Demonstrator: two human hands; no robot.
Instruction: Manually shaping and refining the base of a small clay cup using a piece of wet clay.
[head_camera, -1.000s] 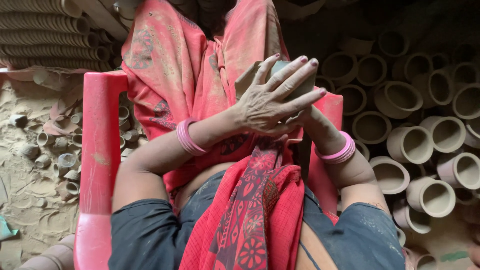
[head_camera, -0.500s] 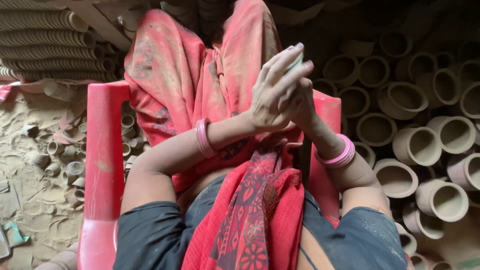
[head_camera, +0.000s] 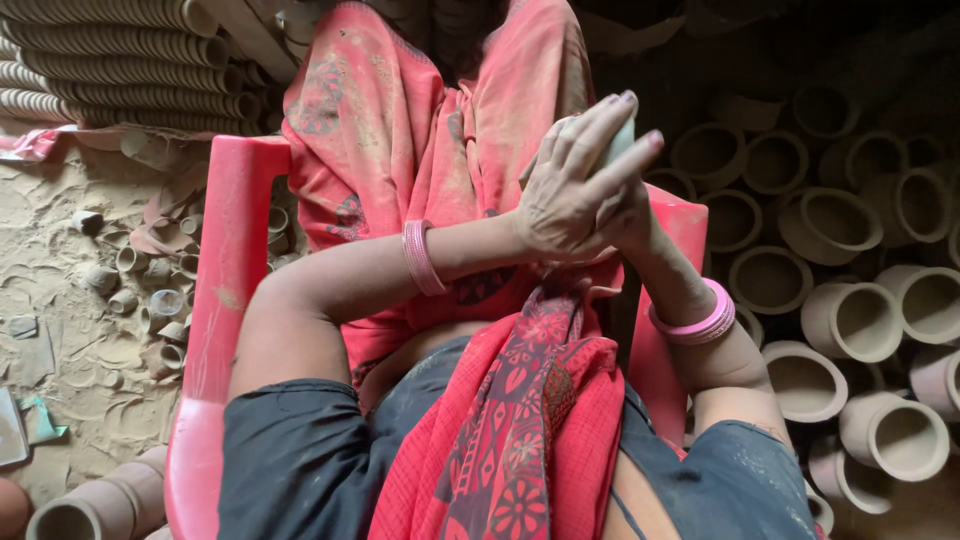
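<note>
A small pale grey clay piece (head_camera: 619, 144) is pressed between both my hands above my lap. My left hand (head_camera: 572, 192) lies on top of it, fingers stretched over it and pointing up to the right. My right hand (head_camera: 628, 226) is underneath and mostly hidden by the left; only its wrist and a pink bangle (head_camera: 697, 322) show well. A second pink bangle (head_camera: 420, 257) sits on my left wrist. Most of the clay piece is covered, so its shape is unclear. I sit in a red plastic chair (head_camera: 226, 290), with a red patterned cloth (head_camera: 430, 150) over my lap.
Several open-mouthed clay pots (head_camera: 850, 320) lie packed together on the right. Rows of stacked clay cups (head_camera: 110, 60) fill the top left. Small clay cups (head_camera: 150, 290) are scattered on the sandy floor (head_camera: 60, 330) left of the chair.
My left hand's fingers, spread wide over the clay piece a second ago, have closed together along it. Both hands have turned and shifted slightly up and to the right.
</note>
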